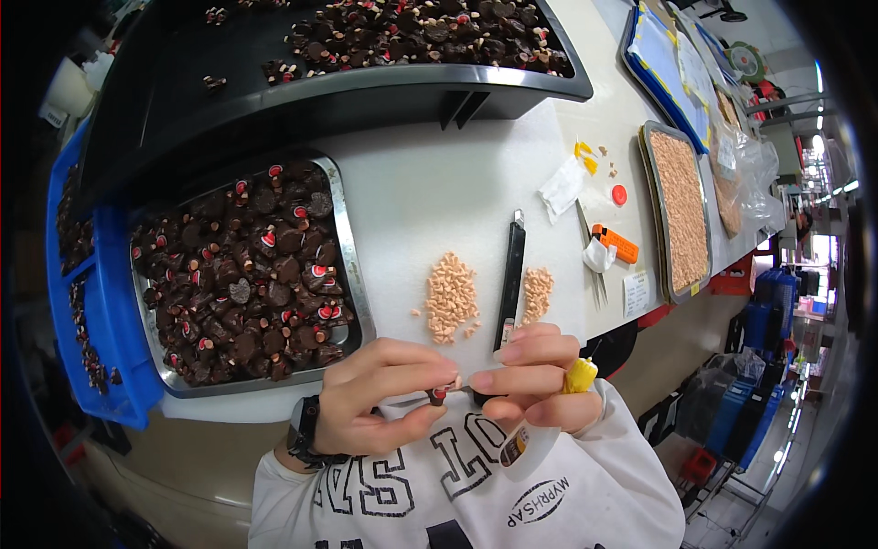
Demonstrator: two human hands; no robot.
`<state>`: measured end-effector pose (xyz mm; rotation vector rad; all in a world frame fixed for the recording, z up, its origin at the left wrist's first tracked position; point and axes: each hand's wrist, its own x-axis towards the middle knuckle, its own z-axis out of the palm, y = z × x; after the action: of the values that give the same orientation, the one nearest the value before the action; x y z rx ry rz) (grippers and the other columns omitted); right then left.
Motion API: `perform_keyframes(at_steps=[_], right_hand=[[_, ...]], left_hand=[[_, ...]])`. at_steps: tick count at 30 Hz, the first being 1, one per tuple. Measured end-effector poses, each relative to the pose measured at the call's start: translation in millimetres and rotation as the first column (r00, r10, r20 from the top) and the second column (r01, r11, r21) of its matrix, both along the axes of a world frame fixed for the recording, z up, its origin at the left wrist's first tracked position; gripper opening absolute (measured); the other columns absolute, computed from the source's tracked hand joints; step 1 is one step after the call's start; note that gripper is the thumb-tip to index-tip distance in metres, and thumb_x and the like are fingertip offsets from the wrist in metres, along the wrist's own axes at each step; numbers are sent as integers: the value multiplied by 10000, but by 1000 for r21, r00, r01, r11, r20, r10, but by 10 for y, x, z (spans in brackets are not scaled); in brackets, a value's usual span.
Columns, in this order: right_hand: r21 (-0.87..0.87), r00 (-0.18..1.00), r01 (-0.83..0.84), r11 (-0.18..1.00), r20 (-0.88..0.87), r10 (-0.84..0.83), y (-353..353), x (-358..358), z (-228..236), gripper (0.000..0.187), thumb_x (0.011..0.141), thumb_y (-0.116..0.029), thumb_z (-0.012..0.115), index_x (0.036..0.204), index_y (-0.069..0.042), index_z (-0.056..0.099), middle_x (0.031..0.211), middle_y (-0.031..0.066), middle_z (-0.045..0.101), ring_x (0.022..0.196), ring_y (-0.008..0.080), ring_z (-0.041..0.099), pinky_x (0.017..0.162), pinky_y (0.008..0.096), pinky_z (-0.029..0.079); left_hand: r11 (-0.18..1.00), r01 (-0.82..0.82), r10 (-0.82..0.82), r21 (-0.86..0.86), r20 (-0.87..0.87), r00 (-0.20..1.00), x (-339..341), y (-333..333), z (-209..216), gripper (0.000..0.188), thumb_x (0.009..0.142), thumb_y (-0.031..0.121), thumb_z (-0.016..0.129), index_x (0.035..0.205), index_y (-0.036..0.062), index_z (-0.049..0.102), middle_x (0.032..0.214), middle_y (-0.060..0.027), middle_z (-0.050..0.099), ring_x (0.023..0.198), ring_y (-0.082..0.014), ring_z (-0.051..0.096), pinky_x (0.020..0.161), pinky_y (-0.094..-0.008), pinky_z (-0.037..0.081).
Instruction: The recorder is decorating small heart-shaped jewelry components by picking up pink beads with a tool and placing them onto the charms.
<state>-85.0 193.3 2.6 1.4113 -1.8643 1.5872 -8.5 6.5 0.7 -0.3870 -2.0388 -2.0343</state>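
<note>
My left hand (389, 389), with a black watch on its wrist, pinches a small dark brown and red figurine piece (438, 396) between thumb and fingers. A tiny peach-coloured bit shows at the top of that piece. Close beside it, the fingers of my right hand (540, 375) are wrapped round a small white bottle (535, 448) with a yellow cap (581, 376). Ahead of my hands lie a pile of small peach-coloured pieces (451, 297) and a smaller pile (537, 293). A black utility knife (512, 284) lies between the two piles.
On the left, a metal tray (352, 284) holds many dark brown and red pieces, beside a blue bin (123, 339). A black tray (366, 87) stands at the back. Rightward lie an orange lighter (615, 244), tweezers (593, 265), a red cap (619, 195) and a tray of peach pieces (679, 210).
</note>
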Motion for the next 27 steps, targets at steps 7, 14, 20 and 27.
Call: perform_keyframes(at_steps=[7,14,20,27], right_hand=[[-74,992,-124,990,-18,123,20,-39,-94,348,935,-377,507,1044,-102,323,774,97,679,790,228,542,709,326,457],[-157,938,-280,947,165,304,119,-6,-170,598,846,-412,622,1230,-49,342,882,219,659,714,306,607,635,372,498],[-147,911,-358,922,160,379,12,-32,-170,606,861,-485,562,1233,-64,333,806,199,647,651,253,577,583,325,469],[-132,920,-282,950,242,307,59,-5,-183,551,894,-519,497,1190,-88,322,718,141,640,572,206,540,554,303,433]], left_hand=[[994,79,-90,79,149,985,-7,84,67,300,668,-13,750,942,-6,627,930,-113,648,775,-183,640,671,-269,517],[827,-390,392,-406,-82,916,891,-663,375,344,689,45,753,1014,27,641,893,-108,623,777,-174,638,660,-296,539],[-81,-701,953,-708,-261,153,1155,-1492,533,432,885,58,563,1306,26,472,1265,-122,526,993,-202,522,800,-279,434],[337,-476,726,-812,-98,681,538,-527,399,306,681,-25,678,977,42,647,981,-101,554,883,-261,515,785,-347,430]])
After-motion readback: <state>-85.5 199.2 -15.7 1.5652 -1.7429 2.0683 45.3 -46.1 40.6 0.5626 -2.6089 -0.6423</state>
